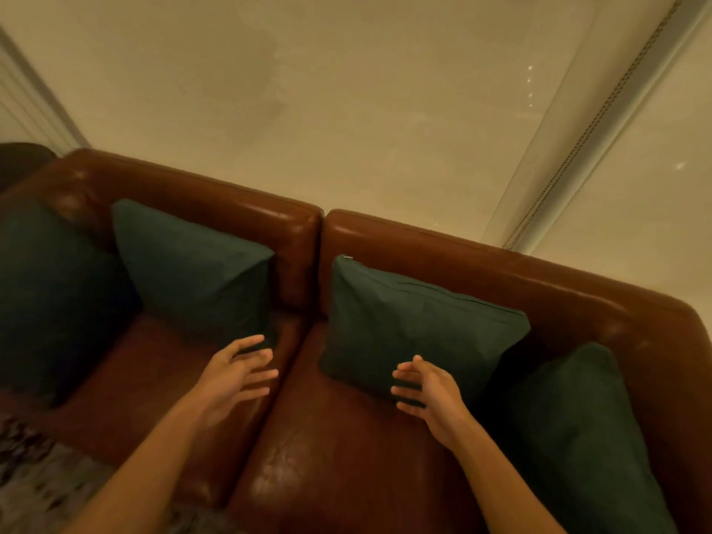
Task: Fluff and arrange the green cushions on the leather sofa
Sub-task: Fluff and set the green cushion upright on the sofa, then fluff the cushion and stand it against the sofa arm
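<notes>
Several dark green cushions lean against the back of a brown leather sofa (346, 475). The centre-right cushion (416, 325) stands upright with its zip edge on top. My right hand (427, 391) hovers open just in front of its lower edge, fingers spread toward the left. My left hand (235, 375) is open over the left seat, fingers pointing at the lower corner of the centre-left cushion (200, 271). A far-left cushion (50, 294) and a far-right cushion (578, 429) lean at the sofa's ends. Neither hand holds anything.
A beige wall (346, 109) rises behind the sofa. A blind with a bead chain (601, 121) hangs at the right. A patterned rug (34, 475) lies at the lower left in front of the sofa.
</notes>
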